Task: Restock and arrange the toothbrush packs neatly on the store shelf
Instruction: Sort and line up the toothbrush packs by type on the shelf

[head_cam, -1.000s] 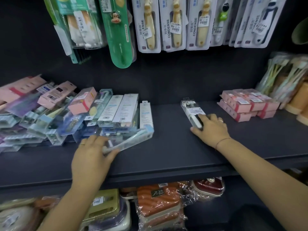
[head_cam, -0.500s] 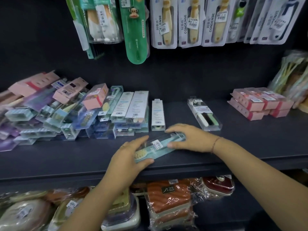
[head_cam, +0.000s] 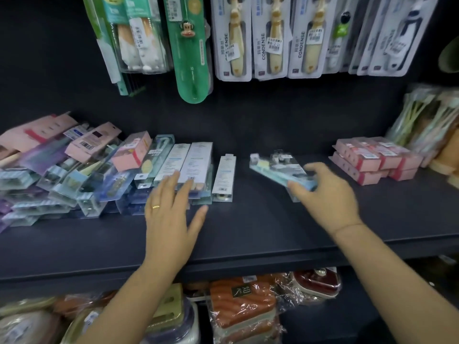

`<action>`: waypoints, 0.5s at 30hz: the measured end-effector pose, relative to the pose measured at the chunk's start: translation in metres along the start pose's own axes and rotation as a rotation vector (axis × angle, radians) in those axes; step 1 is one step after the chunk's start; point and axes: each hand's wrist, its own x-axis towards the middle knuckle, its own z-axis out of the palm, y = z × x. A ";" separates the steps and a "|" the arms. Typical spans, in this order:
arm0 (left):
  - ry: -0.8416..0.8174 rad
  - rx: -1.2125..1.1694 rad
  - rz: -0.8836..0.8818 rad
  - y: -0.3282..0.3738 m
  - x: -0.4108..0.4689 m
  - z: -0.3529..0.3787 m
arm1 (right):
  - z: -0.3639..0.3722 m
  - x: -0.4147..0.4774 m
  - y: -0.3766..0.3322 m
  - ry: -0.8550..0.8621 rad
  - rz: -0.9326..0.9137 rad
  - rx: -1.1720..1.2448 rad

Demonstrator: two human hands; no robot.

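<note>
right grip [head_cam: 330, 197] grasps the near end of the pale blue toothbrush pack [head_cam: 278, 173]. its long axis runs up-left from the grip, over the lone clear pack [head_cam: 282, 157] on the shelf [head_cam: 248, 232]. left grip [head_cam: 171, 219] is released, fingers straight at the white packs [head_cam: 193, 160]. half a second ago both grips held this pack at the shelf front.

Dark navy shelf [head_cam: 248, 227]; pale blue pack [head_cam: 280, 173]; pink boxes [head_cam: 367, 161]; gold ring [head_cam: 156, 207].
</note>
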 end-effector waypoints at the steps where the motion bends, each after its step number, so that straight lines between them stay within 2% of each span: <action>1: -0.008 0.045 -0.009 -0.003 0.006 0.004 | 0.012 0.000 -0.008 -0.003 -0.028 -0.131; 4: -0.083 0.112 -0.047 -0.007 0.015 0.016 | 0.044 -0.004 -0.024 -0.116 -0.108 -0.333; 9: -0.067 0.135 -0.064 0.001 0.021 0.028 | 0.071 0.001 -0.018 -0.361 -0.227 -0.324; 15: 0.002 0.148 -0.059 0.000 0.026 0.036 | 0.088 0.026 -0.022 -0.326 -0.280 -0.311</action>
